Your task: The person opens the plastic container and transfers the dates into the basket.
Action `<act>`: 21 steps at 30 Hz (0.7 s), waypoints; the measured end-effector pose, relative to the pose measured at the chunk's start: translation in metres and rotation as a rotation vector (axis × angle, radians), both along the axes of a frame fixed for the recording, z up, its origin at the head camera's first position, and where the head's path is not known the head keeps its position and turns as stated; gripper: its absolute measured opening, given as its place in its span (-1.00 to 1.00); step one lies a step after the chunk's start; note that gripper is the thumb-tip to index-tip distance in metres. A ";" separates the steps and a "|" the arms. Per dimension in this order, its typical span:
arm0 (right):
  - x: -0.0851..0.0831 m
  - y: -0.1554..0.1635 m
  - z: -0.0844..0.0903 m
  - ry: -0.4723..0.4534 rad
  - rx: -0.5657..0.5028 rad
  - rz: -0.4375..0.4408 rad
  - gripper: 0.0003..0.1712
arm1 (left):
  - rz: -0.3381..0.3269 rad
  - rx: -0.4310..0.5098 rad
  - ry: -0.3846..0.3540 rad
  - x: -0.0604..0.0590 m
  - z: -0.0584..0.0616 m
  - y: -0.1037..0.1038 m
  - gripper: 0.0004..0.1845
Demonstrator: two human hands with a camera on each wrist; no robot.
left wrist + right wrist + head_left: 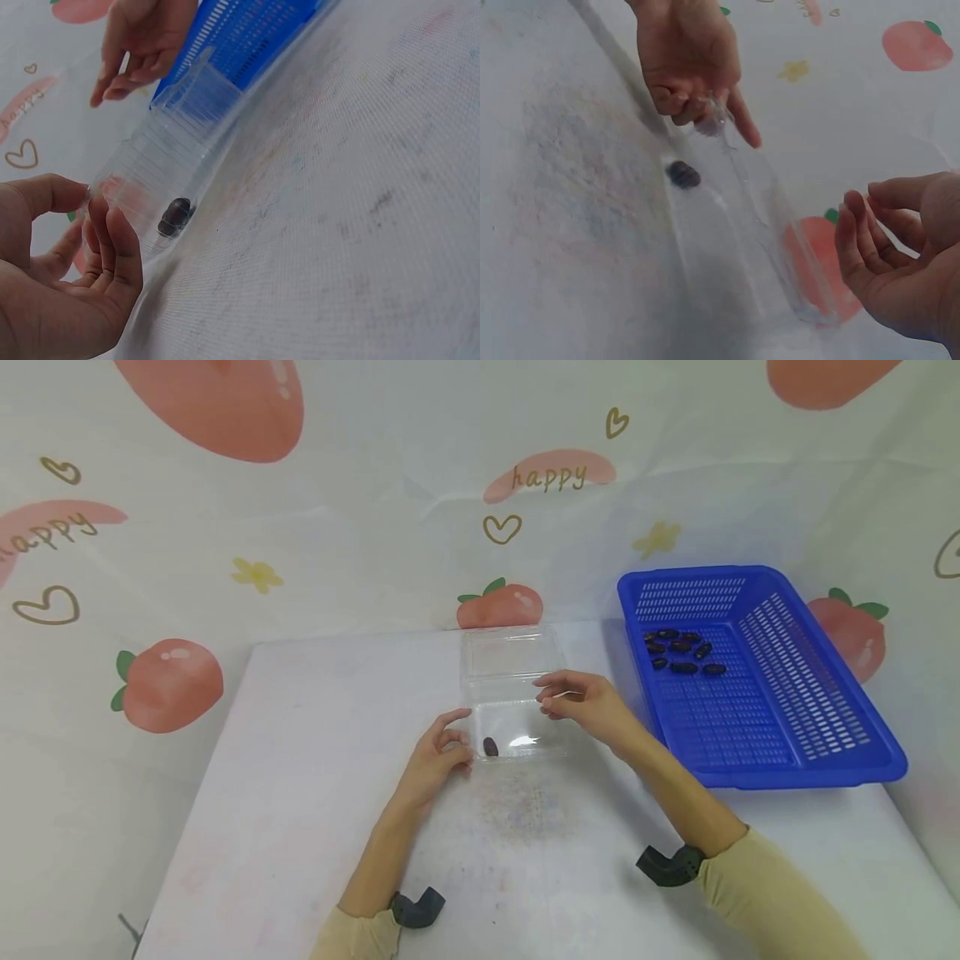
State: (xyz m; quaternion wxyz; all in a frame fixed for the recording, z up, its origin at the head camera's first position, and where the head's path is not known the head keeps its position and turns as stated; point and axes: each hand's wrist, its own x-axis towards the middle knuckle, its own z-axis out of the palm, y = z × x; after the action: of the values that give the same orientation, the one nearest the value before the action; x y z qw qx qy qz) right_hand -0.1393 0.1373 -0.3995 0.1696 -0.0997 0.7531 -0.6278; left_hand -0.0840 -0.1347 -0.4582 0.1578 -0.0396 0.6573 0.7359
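Observation:
A clear plastic box (517,720) lies on the table with its hinged lid (510,653) folded back, away from me. One dark oval date (491,747) rests inside, near the front left corner; its glossy skin shows in the left wrist view. My left hand (435,758) grips the box's left edge with thumb and fingers. Over the box's right side hovers my right hand (588,702), its fingers loosely bent and the thumb near the fingertips. Nothing shows between them in the right wrist view (900,247).
To the right, a blue plastic basket (892,768) with slotted walls holds several dark dates (684,668), gathered at its left side. A white cloth (300,827) covers the table, with a speckled stain in front of the box. Behind hangs a fruit-printed white backdrop (375,552).

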 end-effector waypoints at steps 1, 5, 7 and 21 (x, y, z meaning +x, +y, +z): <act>-0.001 -0.004 -0.002 -0.005 -0.004 0.007 -0.60 | 0.004 -0.001 -0.001 0.000 0.000 0.000 -0.35; -0.004 -0.017 -0.010 -0.020 -0.016 0.041 -0.57 | 0.008 0.004 -0.001 0.000 0.000 0.000 -0.35; -0.005 -0.023 -0.014 -0.027 -0.013 0.060 -0.57 | 0.012 0.005 0.000 0.000 0.000 0.000 -0.35; -0.015 -0.057 -0.041 0.015 0.206 0.201 -0.63 | 0.028 -0.021 0.013 -0.001 -0.002 0.002 -0.34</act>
State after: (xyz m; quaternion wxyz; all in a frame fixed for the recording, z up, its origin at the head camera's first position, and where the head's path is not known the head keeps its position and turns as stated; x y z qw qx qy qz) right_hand -0.1548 0.0807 -0.4402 0.2352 -0.1612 0.8011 -0.5262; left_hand -0.0847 -0.1331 -0.4598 0.1430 -0.0456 0.6652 0.7314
